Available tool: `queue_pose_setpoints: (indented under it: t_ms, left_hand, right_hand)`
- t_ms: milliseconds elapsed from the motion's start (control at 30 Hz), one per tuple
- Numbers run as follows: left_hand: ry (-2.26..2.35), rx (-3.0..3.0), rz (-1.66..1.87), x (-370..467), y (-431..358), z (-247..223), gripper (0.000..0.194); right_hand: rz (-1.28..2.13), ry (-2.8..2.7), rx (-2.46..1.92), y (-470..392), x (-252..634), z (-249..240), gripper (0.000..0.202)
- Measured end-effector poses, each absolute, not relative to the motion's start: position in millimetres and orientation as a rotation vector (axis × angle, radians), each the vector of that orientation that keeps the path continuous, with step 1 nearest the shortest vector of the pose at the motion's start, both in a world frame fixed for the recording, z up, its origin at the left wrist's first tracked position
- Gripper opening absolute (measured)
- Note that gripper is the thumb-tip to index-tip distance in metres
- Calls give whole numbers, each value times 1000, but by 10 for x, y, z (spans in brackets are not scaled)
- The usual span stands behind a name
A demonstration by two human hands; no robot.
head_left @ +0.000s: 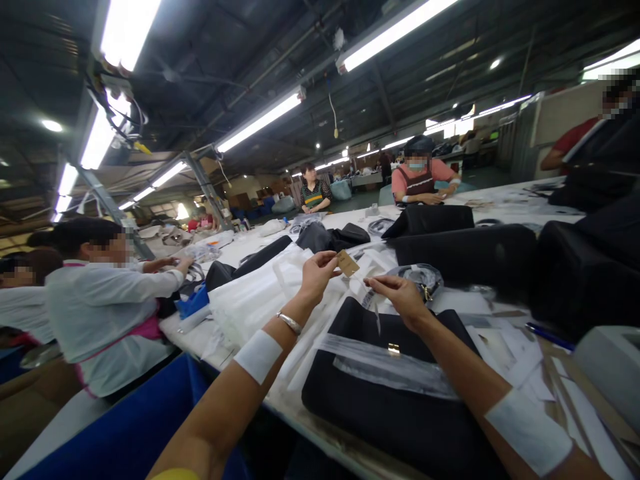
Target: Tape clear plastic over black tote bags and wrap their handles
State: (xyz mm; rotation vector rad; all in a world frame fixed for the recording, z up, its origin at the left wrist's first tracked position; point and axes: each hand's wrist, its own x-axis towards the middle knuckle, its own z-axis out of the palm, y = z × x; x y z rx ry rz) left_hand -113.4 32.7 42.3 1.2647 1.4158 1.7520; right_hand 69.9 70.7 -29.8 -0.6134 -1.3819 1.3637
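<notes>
A small tan card tag (347,264) is pinched between the thumb and fingers of my left hand (317,277). To its right, my right hand (401,298) has thumb and forefinger pressed together; what they hold, if anything, is too small to make out. A thin pale strip (377,316) hangs just below those fingertips. Beneath both hands lies a black bag (345,383), with clear plastic film (400,373) across its front and a gold clasp (394,349). A plastic-wrapped coiled strap (429,277) rests beyond my right hand.
White foam wrapping sheets (250,297) are piled at left. More black bags (465,250) stand behind. Papers (510,353), a blue pen (550,336) and a grey box (610,360) lie right. A blue bin (145,427) stands below the table edge. Co-workers sit around the table.
</notes>
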Motion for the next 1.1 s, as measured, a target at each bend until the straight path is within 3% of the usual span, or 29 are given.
queue_pose_setpoints:
  t_ms: [233,433,600,700,800,933,1100]
  left_hand:
    - [1656,1273,1637,-1521,284,169,19]
    - [1789,1488,1394,-1330,211,55,30]
    - [1382,1923,1129,-782,297,141,46]
    - [1230,1936,1141,-587,404,194,35]
    - [1364,1829,1271,-541,501,255,20]
    - [1369,1707,1324,-548,576,311,20]
    - [1434,1599,1275,-564,678,212,26]
  right_hand:
    - [1628,-1119,-418,844,818,-300,23]
    - [1529,-1230,-423,805,855,-231,24]
    - [1438,-1355,-406,812,843,-261,24]
    - [1422,-1340,-365,828,870,-263,26]
    - [1461,-1265,-345,825,879,-265,40]
    - [1534,-1313,-363,821,825,-321,73]
    - [1472,-1229,-632,944,831,-420,48]
